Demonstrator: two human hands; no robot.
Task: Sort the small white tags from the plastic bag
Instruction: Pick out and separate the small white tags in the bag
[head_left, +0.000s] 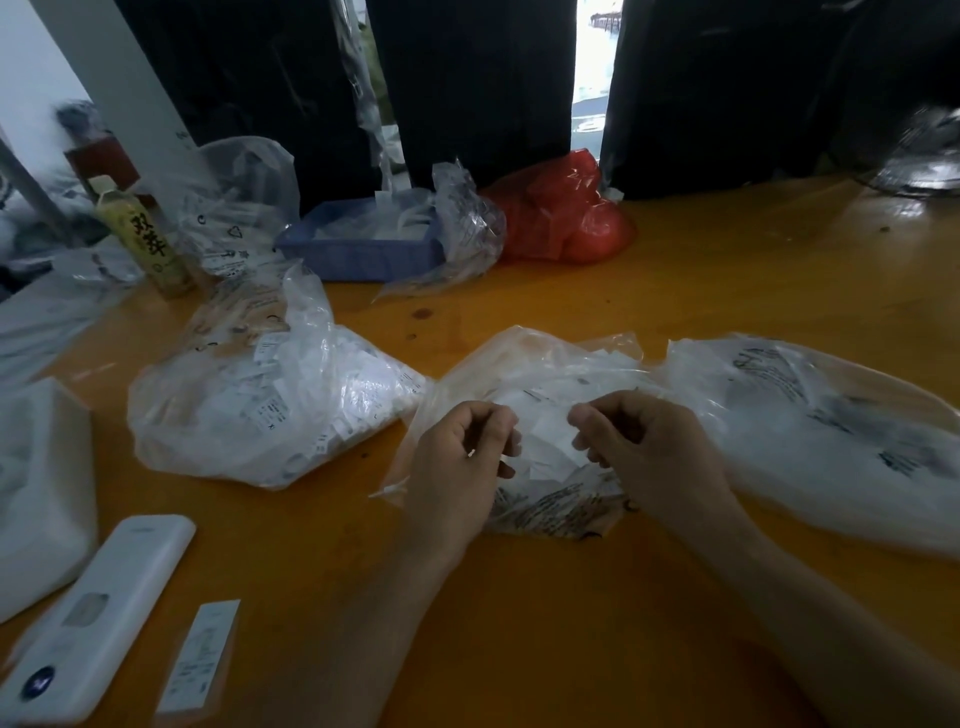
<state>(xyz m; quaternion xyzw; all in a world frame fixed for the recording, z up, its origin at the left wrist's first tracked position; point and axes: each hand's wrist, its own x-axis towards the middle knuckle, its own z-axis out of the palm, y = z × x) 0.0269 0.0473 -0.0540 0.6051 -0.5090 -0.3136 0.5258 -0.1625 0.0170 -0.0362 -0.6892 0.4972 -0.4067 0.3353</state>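
Both hands sit curled over the middle plastic bag (524, 415) on the orange table (571, 623). Left hand (457, 457) and right hand (644, 441) face each other across a small gap, fingertips pinching at the loose white tags (545, 436) heaped between them; whether each holds one tag or only film, I cannot tell. That heap lies just ahead of the knuckles, about equally near both hands, so either could lift the next tag.

Two hands work at centre frame: the left hand (457, 457) and the right hand (644, 447). Three tag-filled clear bags lie mid-frame: left bag (249, 410), middle bag (540, 364), right bag (831, 436). One red bag (566, 218), one blue tray (358, 254) and one bottle (145, 234) sit above.
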